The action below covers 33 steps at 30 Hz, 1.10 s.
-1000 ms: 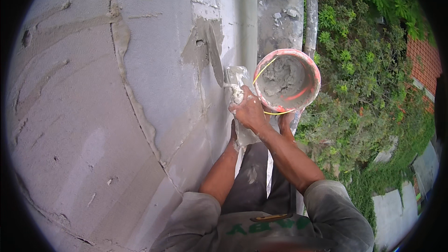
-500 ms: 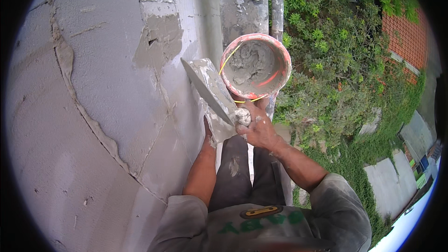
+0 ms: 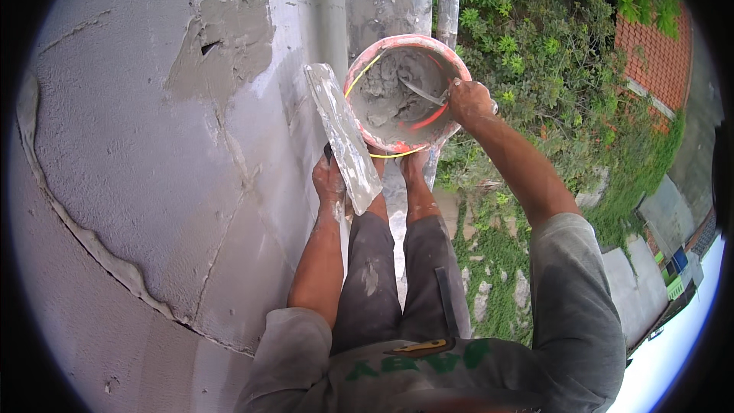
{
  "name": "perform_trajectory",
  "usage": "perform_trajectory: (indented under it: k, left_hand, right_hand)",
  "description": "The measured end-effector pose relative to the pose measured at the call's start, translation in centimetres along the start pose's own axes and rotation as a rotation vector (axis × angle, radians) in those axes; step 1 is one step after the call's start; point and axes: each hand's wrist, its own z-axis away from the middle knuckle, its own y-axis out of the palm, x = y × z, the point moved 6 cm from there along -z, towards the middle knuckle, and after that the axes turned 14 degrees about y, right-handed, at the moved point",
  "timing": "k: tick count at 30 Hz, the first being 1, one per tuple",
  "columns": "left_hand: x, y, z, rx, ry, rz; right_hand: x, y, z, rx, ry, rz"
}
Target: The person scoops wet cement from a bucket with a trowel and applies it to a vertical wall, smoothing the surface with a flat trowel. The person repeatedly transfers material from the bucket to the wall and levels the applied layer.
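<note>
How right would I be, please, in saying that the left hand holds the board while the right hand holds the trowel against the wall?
Not quite: the head view shows the right hand holding the trowel inside the bucket, not against the wall; the left hand does hold the board.

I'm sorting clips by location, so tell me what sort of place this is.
Probably an outdoor building site: a bucket of wet mortar, a patched wall, and greenery with a tiled roof beyond.

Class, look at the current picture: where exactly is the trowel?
In the head view, the trowel is in the upper half, just right of centre: its blade is inside the bucket, its handle in the right hand at the right rim.
</note>
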Motion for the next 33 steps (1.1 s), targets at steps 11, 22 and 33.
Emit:
perform_trajectory:
  k: [11,22,33]
  left_hand:
    - [2.4,-0.6,-3.6,-0.042,0.079,-0.035]
    - [3.0,-1.1,-3.9,-0.060,-0.020,0.083]
    - [1.5,-2.2,-2.4,-0.073,0.012,-0.129]
  right_hand:
    - [4.6,5.2,4.4,0.231,-0.140,-0.156]
    - [6.2,8.8,5.8,0.413,-0.016,-0.565]
    - [11.6,15.5,8.1,0.447,0.081,-1.105]
